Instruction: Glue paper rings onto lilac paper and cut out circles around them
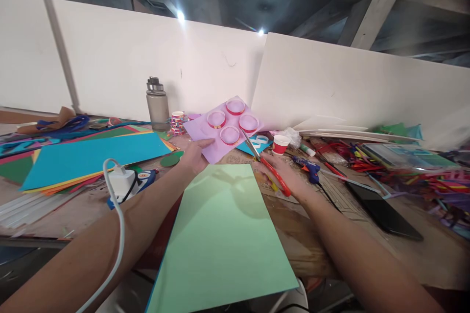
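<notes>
A sheet of purple paper [198, 129] is gripped at its near edge by my left hand [194, 157], which has its fingers around that edge. Several short red-and-white rings [216, 126], resembling cut paper-cup rims, sit on the sheet. My right hand [284, 167] holds scissors [270, 170] with red handles; their blades point up and left to the sheet's right edge, near the rightmost ring. Whether the blades touch the paper I cannot tell. Below both hands lies a pale green sheet [223, 234], with blue showing along its left edge.
Coloured sheets [95, 156] and a white charger [123, 181] with a cable are on the left. Behind stand a bottle [157, 107] and a decorated cup [177, 123]. To the right are a red-and-white paper cup [280, 145], a blue glue gun [312, 171] and a black phone [384, 210].
</notes>
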`<state>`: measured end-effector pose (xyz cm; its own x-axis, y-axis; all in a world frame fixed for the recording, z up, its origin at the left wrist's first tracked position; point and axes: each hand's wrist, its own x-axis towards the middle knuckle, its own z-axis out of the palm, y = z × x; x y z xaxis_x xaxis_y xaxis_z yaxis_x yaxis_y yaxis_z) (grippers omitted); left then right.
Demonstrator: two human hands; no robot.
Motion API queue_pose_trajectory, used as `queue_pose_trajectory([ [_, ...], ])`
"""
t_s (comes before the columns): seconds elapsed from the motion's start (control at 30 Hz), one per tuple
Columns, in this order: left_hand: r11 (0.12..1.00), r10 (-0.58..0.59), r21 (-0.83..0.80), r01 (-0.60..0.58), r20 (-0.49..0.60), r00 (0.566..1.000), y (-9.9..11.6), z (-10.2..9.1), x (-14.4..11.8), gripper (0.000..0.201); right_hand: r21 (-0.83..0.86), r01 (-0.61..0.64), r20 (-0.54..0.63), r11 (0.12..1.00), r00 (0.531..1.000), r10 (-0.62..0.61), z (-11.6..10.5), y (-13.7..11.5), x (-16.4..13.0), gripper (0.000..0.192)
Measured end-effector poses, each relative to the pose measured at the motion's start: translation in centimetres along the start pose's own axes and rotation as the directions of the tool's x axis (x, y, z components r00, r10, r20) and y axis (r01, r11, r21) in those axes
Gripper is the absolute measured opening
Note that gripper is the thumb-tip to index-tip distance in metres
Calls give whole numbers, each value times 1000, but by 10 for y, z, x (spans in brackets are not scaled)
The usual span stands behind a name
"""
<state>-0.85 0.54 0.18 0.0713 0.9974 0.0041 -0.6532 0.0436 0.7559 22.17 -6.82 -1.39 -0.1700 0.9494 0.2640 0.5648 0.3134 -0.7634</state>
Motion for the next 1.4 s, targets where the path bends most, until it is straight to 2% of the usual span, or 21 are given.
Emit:
queue_pose_trajectory([
  [0.1,1000,17,20,-17,-4,1000,0,3,-3,51,10,-13,58,1000,998,12,0,-1,-1,42],
  [0.47,999,-15,42,13,48,999,-5,1,-3,54,93,-68,61,993,996,63,5,4,-2,42],
  [0.7,999,-16,33,15,28,999,-2,4,-5,53,186,-79,74,979,995,66,6,2,-3,40],
  [1.13,998,-29,53,27,43,999,1,4,-5,54,139,-107,47,984,994,101,6,-7,-8,42],
  [1.27,996,-26,85,19,84,996,0,2,-5,55,73,-65,44,995,997,62,4,-6,-7,40],
  [1.4,992,-44,124,26,140,989,0,3,-8,55,58,8,-25,998,1000,-7,4,-2,-5,39],
])
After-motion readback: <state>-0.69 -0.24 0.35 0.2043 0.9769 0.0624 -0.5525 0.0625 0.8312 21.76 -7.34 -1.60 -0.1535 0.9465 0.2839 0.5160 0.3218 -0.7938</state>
